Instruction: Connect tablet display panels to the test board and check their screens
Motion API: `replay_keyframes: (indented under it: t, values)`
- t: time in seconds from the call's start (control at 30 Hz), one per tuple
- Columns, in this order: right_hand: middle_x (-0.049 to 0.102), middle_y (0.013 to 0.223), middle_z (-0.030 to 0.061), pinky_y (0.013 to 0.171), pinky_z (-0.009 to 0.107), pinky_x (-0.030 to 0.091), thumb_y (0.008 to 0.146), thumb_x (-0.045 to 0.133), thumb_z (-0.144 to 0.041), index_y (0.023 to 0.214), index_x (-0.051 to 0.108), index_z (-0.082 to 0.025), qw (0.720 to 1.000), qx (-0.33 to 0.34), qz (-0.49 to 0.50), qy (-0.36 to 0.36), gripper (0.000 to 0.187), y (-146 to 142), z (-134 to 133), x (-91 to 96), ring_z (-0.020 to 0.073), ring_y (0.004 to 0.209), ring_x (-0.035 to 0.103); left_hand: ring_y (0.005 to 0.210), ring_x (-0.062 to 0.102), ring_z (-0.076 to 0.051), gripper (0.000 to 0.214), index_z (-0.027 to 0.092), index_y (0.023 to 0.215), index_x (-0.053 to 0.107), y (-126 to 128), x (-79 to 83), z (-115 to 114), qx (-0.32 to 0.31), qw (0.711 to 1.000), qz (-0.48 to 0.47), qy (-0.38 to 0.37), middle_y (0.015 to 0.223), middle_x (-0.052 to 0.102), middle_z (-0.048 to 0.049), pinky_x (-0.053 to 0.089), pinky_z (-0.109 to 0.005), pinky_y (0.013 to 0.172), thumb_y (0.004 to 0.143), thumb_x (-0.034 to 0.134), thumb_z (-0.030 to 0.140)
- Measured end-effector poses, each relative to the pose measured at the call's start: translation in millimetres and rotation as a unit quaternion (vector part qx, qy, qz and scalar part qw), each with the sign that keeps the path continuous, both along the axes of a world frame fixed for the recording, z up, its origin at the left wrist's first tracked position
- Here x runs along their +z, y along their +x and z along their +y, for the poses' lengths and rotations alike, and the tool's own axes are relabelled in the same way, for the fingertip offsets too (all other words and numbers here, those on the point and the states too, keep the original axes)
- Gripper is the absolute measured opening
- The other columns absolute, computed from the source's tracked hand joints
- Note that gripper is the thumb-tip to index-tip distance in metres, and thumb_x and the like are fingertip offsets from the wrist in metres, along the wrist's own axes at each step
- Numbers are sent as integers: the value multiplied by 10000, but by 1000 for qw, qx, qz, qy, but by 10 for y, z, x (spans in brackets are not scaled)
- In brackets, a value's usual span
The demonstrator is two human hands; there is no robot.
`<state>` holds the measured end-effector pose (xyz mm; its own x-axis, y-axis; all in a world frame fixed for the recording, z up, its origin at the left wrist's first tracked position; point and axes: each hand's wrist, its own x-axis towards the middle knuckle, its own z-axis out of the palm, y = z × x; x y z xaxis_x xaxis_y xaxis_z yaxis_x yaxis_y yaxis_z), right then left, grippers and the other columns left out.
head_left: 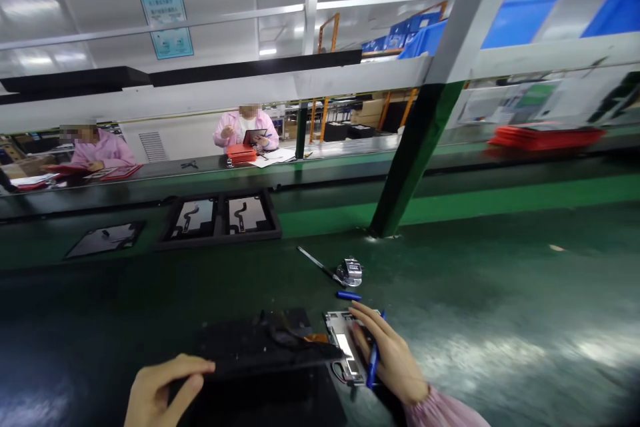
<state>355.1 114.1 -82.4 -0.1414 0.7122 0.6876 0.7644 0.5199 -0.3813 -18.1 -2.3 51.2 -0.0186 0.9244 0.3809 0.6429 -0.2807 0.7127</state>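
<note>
While our left grip pinches the black panel by its edge, our right grip has a blue pen, silver plate right underneath.

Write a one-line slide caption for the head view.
Left hand at a black panel, right hand holding blue pen over an open device.

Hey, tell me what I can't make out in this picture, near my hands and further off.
In the head view:
Silver assembly: partly hidden by the right hand.
Left hand: wrist cut off by the bottom edge.
Beneath the black panel: hidden by the panel and deep shadow.
Small silver device: face too small to read.
Red stack at right: details lost to blur.
Upper blue-green sign: text too small and blurred.
</note>
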Motion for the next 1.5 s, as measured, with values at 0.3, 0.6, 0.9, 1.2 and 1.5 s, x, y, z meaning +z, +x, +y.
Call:
replay_keyframes:
  t: [0.3,0.6,0.9,1.2,1.5]
  values:
    - [723,1107,147,757,373,639,958,499,-349,1448,345,-190,993,55,99,32,537,-847,-275,474,286,940,732,1099,624,-238,582,251,1371,452,179,-196,440,116,962,-249,-12,1126,703,-70,437,-378,1012,865,592,504]
    - [496,1429,208,817,376,611,850,529,-244,1550,-9,-173,974,198,43,-98,886,-651,-234,353,310,1175,616,1419,323,-306,606,208,1411,419,99,-593,398,69,944,-309,-94,1472,478,-111,273,-481,1170,902,513,524]
    - [473,1477,79,1110,472,352,958,476,-362,1524,250,-266,936,140,235,-223,616,-539,-373,555,299,1353,423,1448,259,-257,831,246,1506,175,302,-252,211,32,947,-280,-155,1589,284,-83,234,-400,1191,850,654,423]
    - [427,1508,89,1144,416,259,857,591,-545,1520,231,-327,826,260,379,-327,786,-451,-648,809,260,1423,314,1485,46,-225,815,292,1509,202,326,-113,36,51,929,-331,-158,1632,100,17,218,-326,1191,843,641,460]
    - [696,677,19,556,273,530,788,681,-508,1400,505,-225,750,91,494,-430,696,-483,-696,991,221,628,655,952,700,-285,746,266,1457,305,335,66,74,107,915,-348,-173,990,746,-78,559,-359,770,835,605,547]
